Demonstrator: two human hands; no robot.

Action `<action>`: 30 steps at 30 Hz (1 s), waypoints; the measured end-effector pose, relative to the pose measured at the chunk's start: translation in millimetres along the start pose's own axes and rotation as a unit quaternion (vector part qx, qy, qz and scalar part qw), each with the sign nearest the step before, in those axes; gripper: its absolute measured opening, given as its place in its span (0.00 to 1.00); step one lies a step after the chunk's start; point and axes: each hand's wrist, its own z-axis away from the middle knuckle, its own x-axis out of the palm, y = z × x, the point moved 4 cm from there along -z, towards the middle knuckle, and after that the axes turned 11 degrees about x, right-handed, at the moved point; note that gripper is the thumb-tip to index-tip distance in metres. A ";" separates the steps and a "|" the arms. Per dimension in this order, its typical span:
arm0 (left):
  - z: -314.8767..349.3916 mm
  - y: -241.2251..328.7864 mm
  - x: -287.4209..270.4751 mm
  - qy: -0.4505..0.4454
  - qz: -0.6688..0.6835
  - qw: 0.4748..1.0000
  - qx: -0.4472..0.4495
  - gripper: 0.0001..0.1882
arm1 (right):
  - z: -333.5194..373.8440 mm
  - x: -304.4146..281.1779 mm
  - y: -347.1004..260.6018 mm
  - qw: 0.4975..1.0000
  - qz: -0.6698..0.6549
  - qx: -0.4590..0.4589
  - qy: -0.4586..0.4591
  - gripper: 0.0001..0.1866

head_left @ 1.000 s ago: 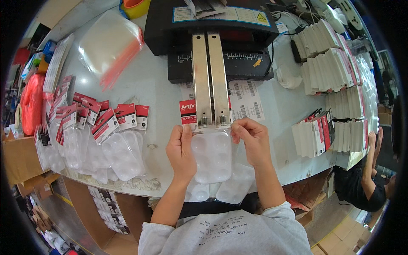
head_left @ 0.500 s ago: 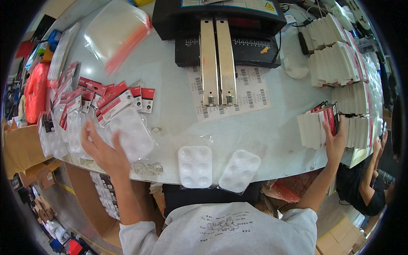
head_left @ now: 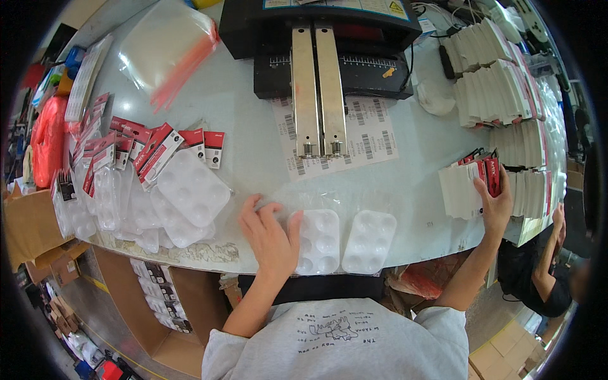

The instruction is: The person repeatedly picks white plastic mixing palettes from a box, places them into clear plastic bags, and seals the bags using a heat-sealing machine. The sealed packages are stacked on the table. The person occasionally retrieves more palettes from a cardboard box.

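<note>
Two white plastic paint palettes with round wells lie in clear bags at the table's front edge, the left palette [head_left: 318, 244] close beside the right palette [head_left: 369, 242]. My left hand [head_left: 271, 244] is at the left palette's left side, fingers curved and apart, thumb at its edge; nothing shows in its grasp. At the right, my right hand [head_left: 498, 206] has thumb and fingers closed about a red-and-white header card [head_left: 492, 172] at the end of a row of standing cards [head_left: 459, 190]. How many cards it grips cannot be seen.
Bagged palettes with red header cards [head_left: 193, 187] lie piled on the left. A black machine [head_left: 253, 35] with two metal bars stands at the back over a barcode sheet [head_left: 373, 149]. Clear bags [head_left: 161, 50] lie back left. Card stacks [head_left: 494, 92] and another person [head_left: 544, 275] are at right.
My left hand has moved right from the pile to the left palette. Both palettes now sit further right and straighter, side by side. The right hand stays at the cards, its grip slightly shifted.
</note>
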 end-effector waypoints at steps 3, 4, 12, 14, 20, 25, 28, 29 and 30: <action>-12.5 1.2 1.1 -0.002 0.127 0.992 -0.002 0.13 | 18.6 -5.2 -24.7 0.993 0.102 0.010 0.065 0.33; -12.8 4.2 1.3 -0.007 0.201 0.980 0.000 0.10 | 29.2 -9.5 -40.5 0.984 0.150 0.005 0.099 0.32; -1.2 21.9 -15.4 -0.099 0.566 0.797 -0.186 0.08 | 117.5 66.6 -185.6 0.863 -0.223 -0.178 -0.418 0.13; -6.0 21.9 -22.6 -0.066 0.535 0.829 -0.147 0.08 | 120.4 83.2 -192.3 0.838 -0.214 -0.145 -0.480 0.12; -11.7 19.7 -27.0 -0.070 0.416 0.900 -0.112 0.08 | 125.4 90.3 -191.2 0.825 -0.133 -0.177 -0.520 0.11; -13.4 20.0 -31.1 -0.060 0.372 0.924 -0.067 0.07 | 123.8 92.1 -192.6 0.840 -0.164 -0.215 -0.470 0.12; -14.9 13.8 -31.7 0.015 0.384 0.919 -0.089 0.09 | 112.7 88.5 -182.6 0.878 -0.200 -0.199 -0.386 0.13; -14.8 10.4 -31.7 0.055 0.392 0.912 -0.106 0.10 | 109.2 87.9 -176.4 0.897 -0.206 -0.177 -0.350 0.14; -14.3 6.8 -31.7 0.098 0.399 0.904 -0.122 0.11 | 111.1 91.4 -168.1 0.883 -0.183 -0.129 -0.414 0.12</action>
